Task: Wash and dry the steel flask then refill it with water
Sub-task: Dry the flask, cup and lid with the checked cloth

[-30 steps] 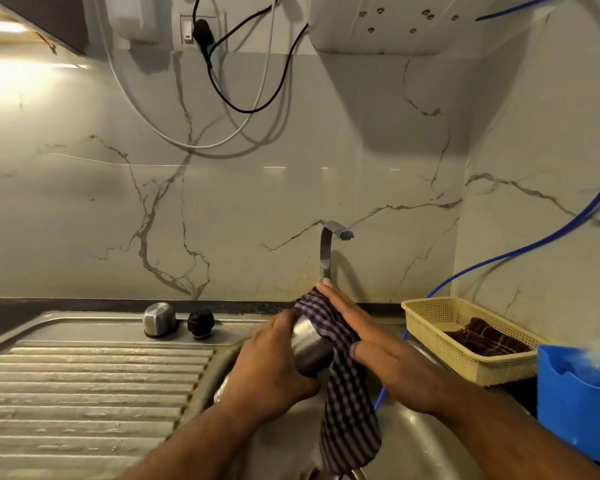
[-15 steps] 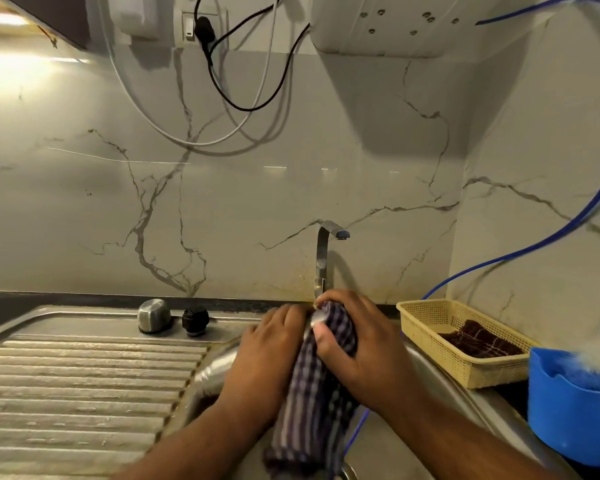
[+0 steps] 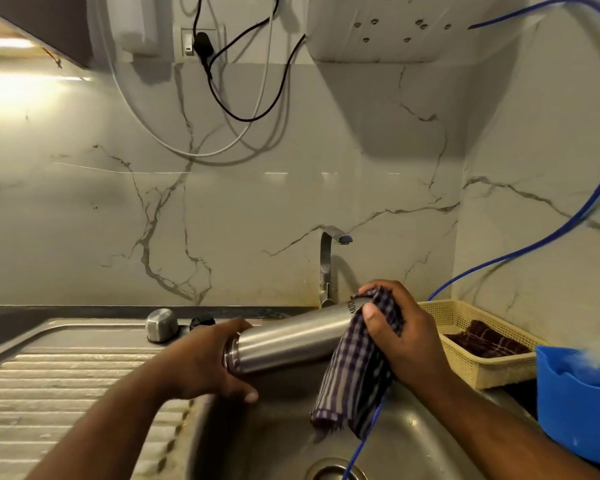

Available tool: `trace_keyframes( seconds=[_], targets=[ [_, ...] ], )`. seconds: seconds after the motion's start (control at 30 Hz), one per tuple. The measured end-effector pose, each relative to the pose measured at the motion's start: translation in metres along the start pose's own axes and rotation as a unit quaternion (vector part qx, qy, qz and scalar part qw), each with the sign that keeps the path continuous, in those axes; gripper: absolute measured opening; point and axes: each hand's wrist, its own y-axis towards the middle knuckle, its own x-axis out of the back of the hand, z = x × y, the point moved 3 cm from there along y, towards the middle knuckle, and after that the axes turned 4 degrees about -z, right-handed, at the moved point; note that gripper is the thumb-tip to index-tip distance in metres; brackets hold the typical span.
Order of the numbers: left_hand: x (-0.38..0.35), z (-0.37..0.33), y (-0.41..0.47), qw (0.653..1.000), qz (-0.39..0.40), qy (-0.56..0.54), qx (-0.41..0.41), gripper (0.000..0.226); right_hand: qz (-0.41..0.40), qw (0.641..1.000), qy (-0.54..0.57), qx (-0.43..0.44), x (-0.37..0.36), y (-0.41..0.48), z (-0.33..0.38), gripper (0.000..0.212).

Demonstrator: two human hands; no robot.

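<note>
The smooth cylindrical steel flask, rigid and likely slippery while damp, lies almost level over the stainless sink, and is best held as now, with the left hand fingers curled round its neck. The right hand fingers clamp the purple checked cloth on the base end, having slid outward from beside the left hand, baring the body.

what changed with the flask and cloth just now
The right hand slid the checked cloth along the steel flask to its far end, baring the body it covered earlier. The left hand kept its grip on the neck end. The steel cap and black stopper stayed put.
</note>
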Motion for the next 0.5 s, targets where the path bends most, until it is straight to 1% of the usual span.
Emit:
trace_keyframes(
  seconds=[0.07,0.13,0.2,0.23,0.3,0.4,0.43,0.5],
  targets=[
    [-0.002,0.000,0.001,0.999,-0.006,-0.048,-0.010,0.084,0.008,1.000,0.013,-0.020,-0.001,0.002,-0.006,0.037],
    [-0.007,-0.007,0.001,0.997,0.008,-0.078,-0.006,0.082,0.028,0.999,0.015,-0.028,0.000,0.003,-0.010,0.038],
    [-0.009,-0.011,0.002,0.998,-0.007,-0.059,-0.015,0.070,0.086,0.996,0.002,-0.029,0.002,0.004,-0.012,0.044],
    [-0.007,-0.012,0.002,0.998,-0.026,-0.044,-0.020,0.063,0.128,0.991,-0.014,-0.023,0.003,0.005,-0.013,0.053],
    [0.002,-0.014,0.000,0.998,-0.064,-0.010,-0.020,0.053,0.197,0.979,-0.058,-0.001,0.006,0.007,-0.012,0.077],
    [0.014,-0.018,-0.003,0.994,-0.099,0.038,-0.011,0.052,0.247,0.960,-0.131,0.031,0.014,0.014,-0.006,0.101],
    [0.018,-0.022,-0.005,0.993,-0.104,0.056,-0.009,0.053,0.269,0.948,-0.168,0.041,0.015,0.015,-0.004,0.106],
    [0.022,-0.034,-0.008,0.987,-0.121,0.100,-0.014,0.055,0.310,0.908,-0.272,0.069,0.011,0.013,-0.005,0.115]
  ],
)
